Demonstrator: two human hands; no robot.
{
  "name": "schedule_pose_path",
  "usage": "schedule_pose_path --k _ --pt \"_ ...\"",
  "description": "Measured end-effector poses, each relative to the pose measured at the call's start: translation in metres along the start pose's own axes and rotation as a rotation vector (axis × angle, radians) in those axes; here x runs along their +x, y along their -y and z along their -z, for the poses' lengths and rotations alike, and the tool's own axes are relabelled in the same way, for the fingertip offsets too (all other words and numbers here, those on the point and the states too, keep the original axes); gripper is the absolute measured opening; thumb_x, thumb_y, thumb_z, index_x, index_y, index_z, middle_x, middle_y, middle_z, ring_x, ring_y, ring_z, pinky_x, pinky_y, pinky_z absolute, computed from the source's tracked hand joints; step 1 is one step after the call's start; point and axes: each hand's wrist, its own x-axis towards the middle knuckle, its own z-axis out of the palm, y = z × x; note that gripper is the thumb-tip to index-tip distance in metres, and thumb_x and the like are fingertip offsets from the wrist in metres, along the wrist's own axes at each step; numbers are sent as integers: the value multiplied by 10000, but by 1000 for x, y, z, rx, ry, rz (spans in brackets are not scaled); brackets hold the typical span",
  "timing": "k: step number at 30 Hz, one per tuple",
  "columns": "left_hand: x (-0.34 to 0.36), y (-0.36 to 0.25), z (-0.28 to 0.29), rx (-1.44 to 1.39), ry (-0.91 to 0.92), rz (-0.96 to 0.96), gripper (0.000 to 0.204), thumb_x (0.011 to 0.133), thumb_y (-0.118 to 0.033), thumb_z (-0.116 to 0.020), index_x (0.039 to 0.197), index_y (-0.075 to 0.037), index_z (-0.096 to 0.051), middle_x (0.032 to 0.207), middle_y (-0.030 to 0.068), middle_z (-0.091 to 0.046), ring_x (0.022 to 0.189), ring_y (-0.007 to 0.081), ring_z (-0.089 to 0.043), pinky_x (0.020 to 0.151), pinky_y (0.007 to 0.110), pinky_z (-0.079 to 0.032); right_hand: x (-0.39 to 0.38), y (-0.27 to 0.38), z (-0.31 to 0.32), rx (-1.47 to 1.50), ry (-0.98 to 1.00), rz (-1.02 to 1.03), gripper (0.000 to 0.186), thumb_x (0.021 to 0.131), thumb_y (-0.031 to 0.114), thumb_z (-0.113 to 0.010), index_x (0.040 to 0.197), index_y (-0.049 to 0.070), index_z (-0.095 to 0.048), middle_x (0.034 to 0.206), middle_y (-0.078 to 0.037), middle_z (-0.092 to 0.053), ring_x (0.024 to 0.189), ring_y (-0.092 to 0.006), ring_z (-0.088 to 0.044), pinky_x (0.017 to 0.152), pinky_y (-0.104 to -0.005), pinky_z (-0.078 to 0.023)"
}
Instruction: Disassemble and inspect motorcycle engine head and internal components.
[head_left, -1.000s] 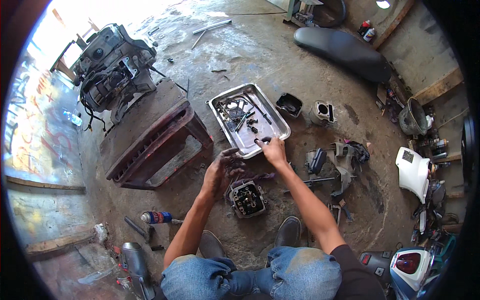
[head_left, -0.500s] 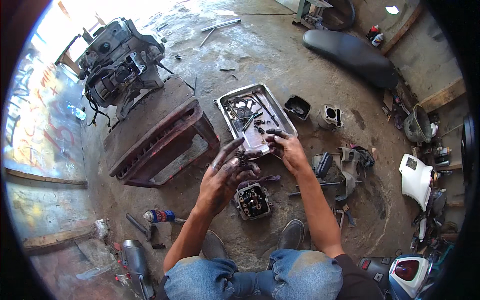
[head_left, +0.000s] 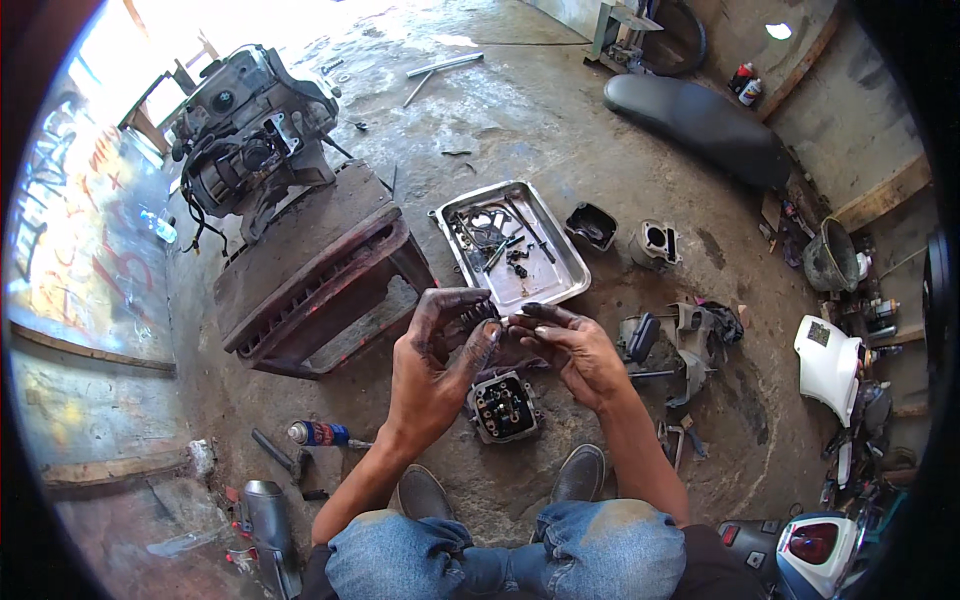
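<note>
Between the metal tray [head_left: 532, 286] and the cylinder head [head_left: 503, 408], the head view shows the left hand [head_left: 428, 362] with fingers bent around a small dark coiled part [head_left: 480, 314]. Just beside it, the right hand [head_left: 580, 354] has its fingertips close together; whether they grip something, I cannot tell.

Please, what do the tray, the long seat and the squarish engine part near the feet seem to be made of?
Tray: probably metal, steel or aluminium, for it shines bright and silvery.
Long seat: apparently a black vinyl or leather-like cover, smooth with soft sheen.
Squarish engine part: likely cast metal, dull grey outside.
</note>
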Motion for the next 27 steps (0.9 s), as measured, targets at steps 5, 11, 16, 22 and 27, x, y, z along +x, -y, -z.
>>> schedule_pose_path --k 5,11,16,22,27 --pt "-1 0 0 58 -8 -45 286 946 -38 -666 1210 24 -575 1082 101 -688 1000 111 -638 841 258 -529 -14 6 -13 76 -30 131 281 977 45 -582 1220 -96 -571 1204 -225 -659 1114 -292 -666 921 -339 -584" --pt "-2 12 -2 160 -26 -110 306 921 -40 -691 1203 18 -588 1023 116 -714 949 110 -660 824 272 -528 -29 15 -27 -39 -8 259 224 959 111 -652 1122 -42 -652 1079 -163 -717 973 -221 -707 837 -323 -591" --pt "-1 10 -1 265 -16 -153 297 922 -45 -688 1198 15 -597 975 127 -724 909 113 -672 805 284 -537 -36 20 -42 -147 -124 329 167 898 113 -744 1021 2 -726 948 -72 -749 823 -128 -696 768 -274 -563" --pt "-1 2 -1 13 96 35 274 988 -102 -626 1234 15 -600 1066 78 -685 935 85 -624 818 253 -518 -35 19 -50 -293 -118 394 174 876 88 -763 1031 14 -734 940 -44 -744 826 -92 -670 774 -264 -543" --pt "-1 -2 -1 -126 168 158 297 1010 -165 -593 1259 -2 -585 1133 37 -645 1009 85 -582 859 241 -475 -36 17 -54 -363 -120 534 171 865 57 -759 1028 15 -726 946 -33 -737 847 -86 -665 783 -265 -546"
